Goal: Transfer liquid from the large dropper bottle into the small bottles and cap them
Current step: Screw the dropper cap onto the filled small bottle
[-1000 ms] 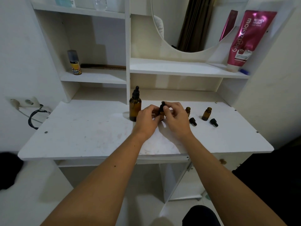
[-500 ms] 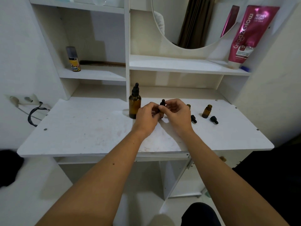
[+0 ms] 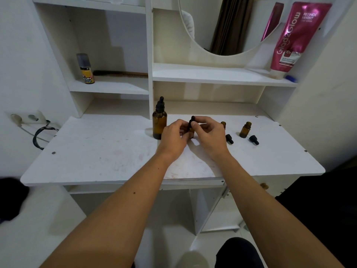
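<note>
The large amber dropper bottle [image 3: 159, 123] stands capped on the white tabletop [image 3: 108, 151], just left of my hands. My left hand [image 3: 174, 137] grips a small amber bottle [image 3: 191, 130], mostly hidden by my fingers. My right hand [image 3: 209, 133] pinches its black dropper cap [image 3: 192, 121] on top. To the right stand two small open amber bottles, one half hidden behind my right hand [image 3: 223, 124] and one in plain sight [image 3: 245, 130]. Two loose black dropper caps [image 3: 229, 139] [image 3: 254, 140] lie beside them.
White shelves rise behind the tabletop. A small spray can [image 3: 86, 69] and a comb [image 3: 123, 73] sit on the left shelf, a pink tube [image 3: 295, 37] leans on the right shelf under a round mirror [image 3: 222, 26]. A wall socket with a cable [image 3: 41, 132] is at left.
Both hands stay together on the small bottle and its cap; the fingers have shifted slightly around the cap. The view has tilted a little.
</note>
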Demonstrator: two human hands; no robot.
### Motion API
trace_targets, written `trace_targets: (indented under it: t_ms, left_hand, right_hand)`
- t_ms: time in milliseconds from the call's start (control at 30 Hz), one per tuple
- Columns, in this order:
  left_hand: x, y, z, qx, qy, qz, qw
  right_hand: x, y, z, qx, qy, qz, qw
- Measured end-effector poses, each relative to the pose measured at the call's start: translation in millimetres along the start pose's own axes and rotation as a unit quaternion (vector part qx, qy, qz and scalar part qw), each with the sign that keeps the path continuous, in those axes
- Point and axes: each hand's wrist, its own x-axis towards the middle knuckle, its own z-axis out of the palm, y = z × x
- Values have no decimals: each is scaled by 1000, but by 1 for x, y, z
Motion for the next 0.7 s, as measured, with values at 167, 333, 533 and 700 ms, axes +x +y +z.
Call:
trace_targets:
  t_ms: [167,333,533,700]
  left_hand:
    - [-1,1,-1,-1,-1,2,1000]
    - [-1,1,-1,1,0,2,1000]
    - [0,0,0,0,0,4,1000]
    - [0,-1,1,-1,1,0,1000]
  right_hand:
    - [0,-1,0,4,16,7,1000]
    - [1,1,1,4,-10,28,1000]
    - [3,2,-1,-8,-26,-1,1000]
    - [3,2,0,-14,-28,11,999]
